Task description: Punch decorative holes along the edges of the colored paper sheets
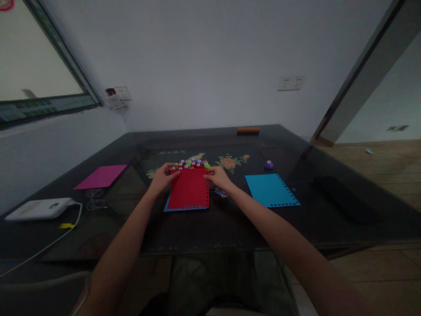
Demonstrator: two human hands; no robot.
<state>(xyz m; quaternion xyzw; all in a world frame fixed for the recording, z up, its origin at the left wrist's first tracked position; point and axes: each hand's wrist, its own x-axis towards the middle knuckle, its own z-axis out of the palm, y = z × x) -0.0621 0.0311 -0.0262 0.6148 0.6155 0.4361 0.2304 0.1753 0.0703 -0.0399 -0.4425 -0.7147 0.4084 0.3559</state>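
A red sheet (190,188) with holes punched along its edges lies over a blue sheet (168,206), whose rim shows at the left and bottom. My left hand (163,176) pinches the red sheet's upper left corner, thumb on top. At the upper right corner my right hand (217,177) grips it the same way. Just beyond the top edge sits a cluster of small purple, green and red toys with round eyes (193,163). Whether the fingers also touch these toys is hidden. A small multicoloured bunch (221,192) lies beside the red sheet, under my right wrist.
Another blue punched sheet (272,190) lies to the right, with a lone purple eyed toy (269,165) behind it. At the left are a magenta sheet (101,177), clear glasses (95,199) and a white device (39,209) with a cable. A dark case (344,199) lies far right.
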